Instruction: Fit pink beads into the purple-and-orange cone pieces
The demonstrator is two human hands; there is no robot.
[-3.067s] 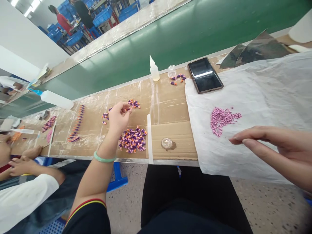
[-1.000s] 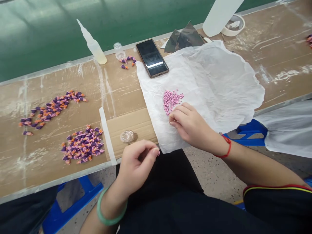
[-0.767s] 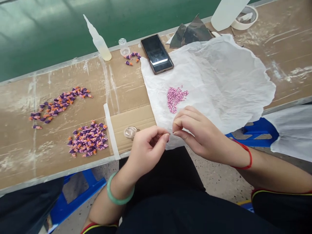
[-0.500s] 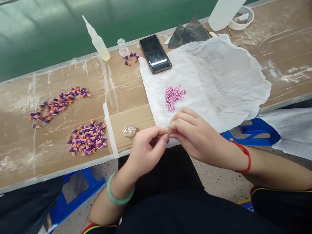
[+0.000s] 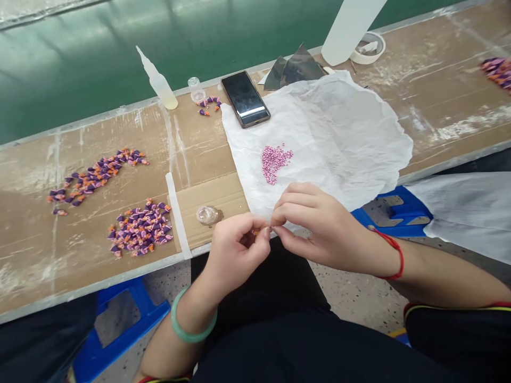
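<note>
My left hand [image 5: 235, 252] is closed in a pinch on a small purple-and-orange piece [image 5: 255, 232], just off the table's near edge above my lap. My right hand [image 5: 315, 223] is pinched too, fingertips meeting the left hand's at that piece; what it holds is too small to name. Behind my hands a little heap of tiny pink beads [image 5: 273, 160] lies on a crumpled white sheet [image 5: 351, 133]. Two piles of purple-and-orange pieces [image 5: 139, 229] [image 5: 93, 175] lie on the cardboard-covered table [image 5: 120, 133] to the left.
A glue bottle [image 5: 159, 88], a small clear cap [image 5: 196, 89] and a black phone [image 5: 245, 99] stand along the far edge by the green belt [image 5: 199, 32]. A clear dish [image 5: 207, 215] sits near a tape strip [image 5: 178, 215]. A tape roll [image 5: 369, 48] is far right. Blue stools [image 5: 395, 210] stand below.
My left hand came back from the far pile with a piece. My right hand left the pink beads and met the left at the table edge, where both stay pinched together.
</note>
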